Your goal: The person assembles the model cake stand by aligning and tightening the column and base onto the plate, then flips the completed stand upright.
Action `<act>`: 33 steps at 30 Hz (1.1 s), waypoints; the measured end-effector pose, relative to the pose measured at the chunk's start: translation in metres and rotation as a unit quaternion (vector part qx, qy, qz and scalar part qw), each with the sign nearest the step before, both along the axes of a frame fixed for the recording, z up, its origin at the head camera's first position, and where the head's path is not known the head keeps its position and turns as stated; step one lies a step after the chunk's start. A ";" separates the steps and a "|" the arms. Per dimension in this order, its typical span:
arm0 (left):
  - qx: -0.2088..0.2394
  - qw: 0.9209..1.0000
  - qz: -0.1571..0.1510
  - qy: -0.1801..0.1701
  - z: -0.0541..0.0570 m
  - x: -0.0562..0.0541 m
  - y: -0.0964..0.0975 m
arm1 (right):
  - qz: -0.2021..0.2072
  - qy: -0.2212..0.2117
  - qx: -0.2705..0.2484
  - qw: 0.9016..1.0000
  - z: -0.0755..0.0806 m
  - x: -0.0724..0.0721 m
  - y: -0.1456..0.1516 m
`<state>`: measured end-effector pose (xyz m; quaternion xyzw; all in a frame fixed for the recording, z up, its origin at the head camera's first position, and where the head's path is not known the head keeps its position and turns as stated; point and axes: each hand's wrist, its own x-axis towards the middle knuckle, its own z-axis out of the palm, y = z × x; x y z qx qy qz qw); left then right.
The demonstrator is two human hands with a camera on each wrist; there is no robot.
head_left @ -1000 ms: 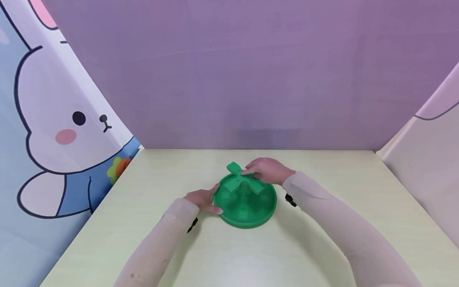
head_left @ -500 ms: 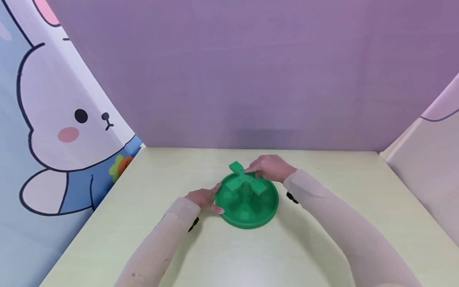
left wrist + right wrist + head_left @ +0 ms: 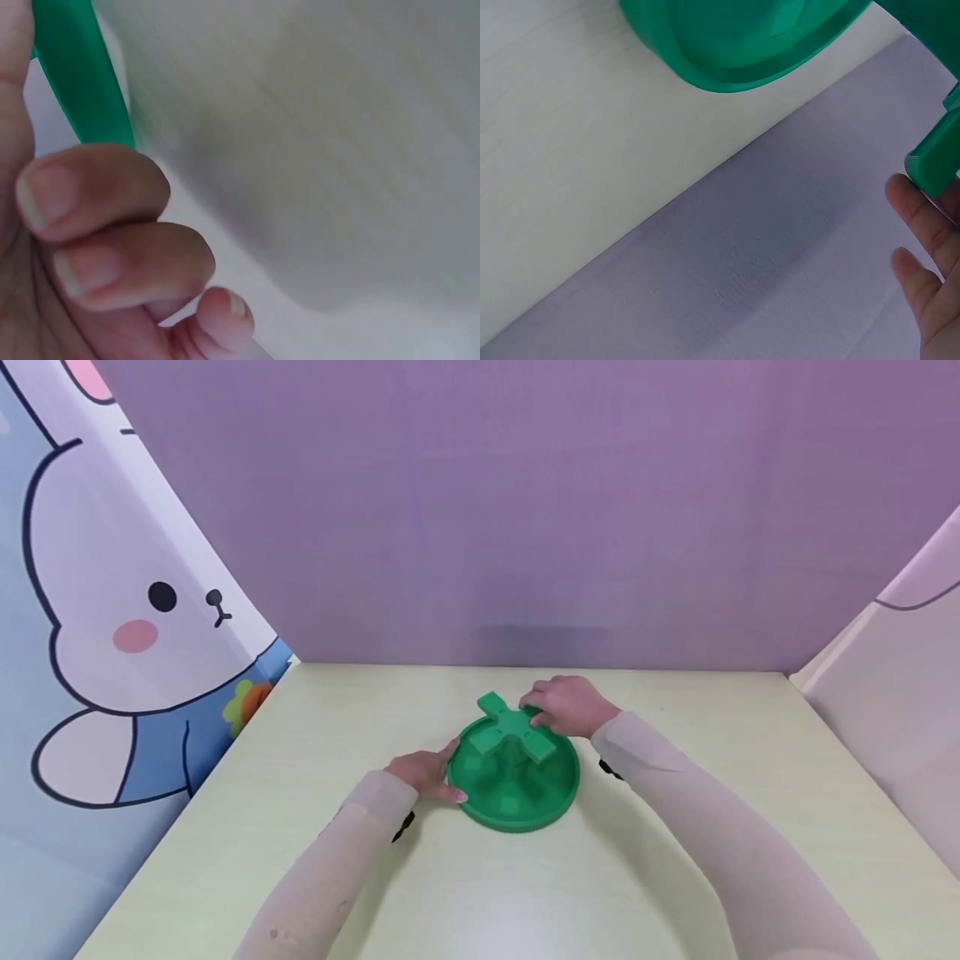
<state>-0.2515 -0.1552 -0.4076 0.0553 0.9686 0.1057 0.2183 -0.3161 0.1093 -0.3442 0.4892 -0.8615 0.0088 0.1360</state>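
A round green dish (image 3: pixel 517 797) with shallow compartments lies on the pale table (image 3: pixel 480 885). Over its middle sits a green cross-shaped piece (image 3: pixel 504 732). My right hand (image 3: pixel 561 705) reaches over the dish's far side, and its fingers curl on one arm of the cross. My left hand (image 3: pixel 429 771) holds the dish's left rim, thumb on top. The left wrist view shows curled fingers (image 3: pixel 105 225) beside the green rim (image 3: pixel 75 75). The right wrist view shows the dish (image 3: pixel 735 37) from the far side, a cross arm (image 3: pixel 936 161) and fingertips (image 3: pixel 922 247).
A purple backdrop (image 3: pixel 525 510) closes off the table's far edge. A cartoon rabbit curtain (image 3: pixel 112 610) hangs on the left and a pale panel (image 3: pixel 900 693) stands on the right. Bare tabletop surrounds the dish.
My right hand has shifted slightly right and back on the cross piece. The left hand has stayed at the rim.
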 end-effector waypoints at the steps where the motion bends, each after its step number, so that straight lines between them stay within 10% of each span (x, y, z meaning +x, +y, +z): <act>1: -0.002 1.000 0.000 0.001 0.001 0.000 0.001 | -0.005 0.005 -0.002 1.000 0.000 0.001 0.001; 11: -0.014 0.999 -0.026 -0.018 0.014 -0.003 0.005 | -0.084 -0.109 -0.025 0.990 0.003 0.004 0.009; 15: 0.079 0.994 -0.012 -0.068 0.014 -0.006 -0.001 | -0.135 -0.175 -0.045 0.974 0.007 0.003 0.020; 20: 0.220 0.966 0.069 -0.121 0.016 -0.011 -0.011 | -0.183 -0.259 -0.089 0.944 0.008 -0.001 0.038; 33: 0.256 0.954 0.125 -0.092 0.014 -0.019 -0.019 | -0.248 -0.440 -0.141 0.851 -0.029 -0.010 0.060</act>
